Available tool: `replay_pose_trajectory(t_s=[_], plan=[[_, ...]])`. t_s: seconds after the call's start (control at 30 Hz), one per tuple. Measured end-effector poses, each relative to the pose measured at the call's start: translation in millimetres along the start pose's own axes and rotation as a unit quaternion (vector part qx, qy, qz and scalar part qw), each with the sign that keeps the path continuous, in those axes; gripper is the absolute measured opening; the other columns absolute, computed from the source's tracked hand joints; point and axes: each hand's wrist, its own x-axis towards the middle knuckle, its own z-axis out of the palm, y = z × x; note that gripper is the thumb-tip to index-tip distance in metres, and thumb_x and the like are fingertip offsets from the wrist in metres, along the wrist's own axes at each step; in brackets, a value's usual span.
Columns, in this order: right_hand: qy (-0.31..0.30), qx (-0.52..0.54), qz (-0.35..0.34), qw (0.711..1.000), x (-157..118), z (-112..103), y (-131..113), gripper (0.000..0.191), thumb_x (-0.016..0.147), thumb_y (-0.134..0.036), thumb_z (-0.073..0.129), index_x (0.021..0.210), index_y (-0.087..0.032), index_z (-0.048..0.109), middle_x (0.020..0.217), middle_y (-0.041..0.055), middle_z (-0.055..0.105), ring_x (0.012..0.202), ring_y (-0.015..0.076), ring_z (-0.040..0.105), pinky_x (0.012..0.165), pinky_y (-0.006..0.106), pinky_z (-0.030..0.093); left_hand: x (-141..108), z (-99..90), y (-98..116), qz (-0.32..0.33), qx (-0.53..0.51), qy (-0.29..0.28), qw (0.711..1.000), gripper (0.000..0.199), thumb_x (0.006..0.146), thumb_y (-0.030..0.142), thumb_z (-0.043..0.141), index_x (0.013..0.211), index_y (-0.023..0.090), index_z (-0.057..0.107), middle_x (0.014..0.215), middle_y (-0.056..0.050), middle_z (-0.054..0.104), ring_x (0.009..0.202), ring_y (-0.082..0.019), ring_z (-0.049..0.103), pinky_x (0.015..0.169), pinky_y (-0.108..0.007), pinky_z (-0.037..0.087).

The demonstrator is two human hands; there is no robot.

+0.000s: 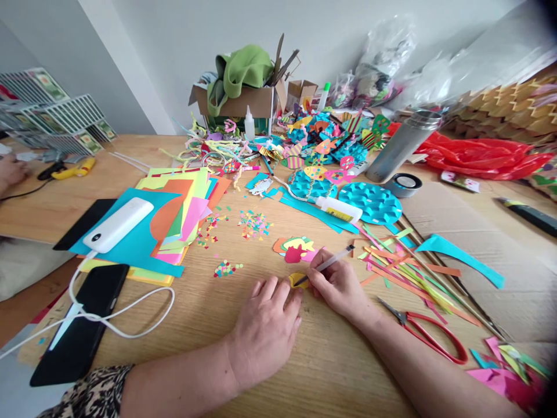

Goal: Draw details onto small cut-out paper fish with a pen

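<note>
A white power bank (pixel 118 224) lies toward your table's left edge, its white cable (pixel 173 297) looping across a black phone (pixel 80 348) beside that edge. Toward the far left corner sits a yellow tool (pixel 76 169) with a black cord. Along the far edge before you, green fabric (pixel 248 64) spills from a cardboard box (pixel 256 101); toward the far right corner, a steel flask (pixel 402 148) stands by a crumpled red plastic bag (pixel 474 155).

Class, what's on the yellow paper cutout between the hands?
A pale plastic pen in the right hand crosses the cutout; the left hand overlaps one edge. Covered parts are hidden.
</note>
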Motion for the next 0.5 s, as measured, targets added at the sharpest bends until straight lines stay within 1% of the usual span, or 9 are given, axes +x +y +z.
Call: replay_pose_trajectory(t_s=[0.2, 0.4, 0.5], plan=[[0.012, 0.005, 0.000, 1.000, 0.9, 0.0, -1.1, 0.016, 0.081, -0.018, 0.054, 0.069, -0.022, 0.045, 0.053, -0.0049, 0.048, 0.045, 0.0103, 0.045, 0.044, 0.024, 0.034, -0.1, 1.2, -0.4, -0.001, -0.004, -0.004, 1.000, 0.037, 0.096, 0.030, 0.048, 0.131, 0.018, 0.051, 0.123, -0.010, 0.056, 0.110, -0.028, 0.048, 0.090, -0.046, 0.043], [0.002, -0.005, -0.002, 1.000, 1.2, 0.5, -1.5, 0.016, 0.080, -0.018, 0.055, 0.067, -0.022, 0.046, 0.054, -0.0041, 0.050, 0.044, 0.0101, 0.045, 0.043, 0.023, 0.033, -0.6, 0.9, -0.2, 0.001, -0.004, -0.004, 1.000, 0.037, 0.097, 0.030, 0.047, 0.131, 0.018, 0.051, 0.123, -0.010, 0.055, 0.111, -0.029, 0.048, 0.091, -0.047, 0.043], [0.011, -0.002, -0.001, 1.000, 1.3, 0.7, -1.8, 0.016, 0.081, -0.020, 0.055, 0.068, -0.022, 0.045, 0.054, -0.0042, 0.049, 0.044, 0.0100, 0.044, 0.043, 0.023, 0.033, -0.2, 0.5, -0.2, 0.000, -0.006, -0.006, 1.000, 0.036, 0.096, 0.030, 0.048, 0.130, 0.018, 0.052, 0.123, -0.010, 0.055, 0.111, -0.029, 0.048, 0.091, -0.047, 0.043]])
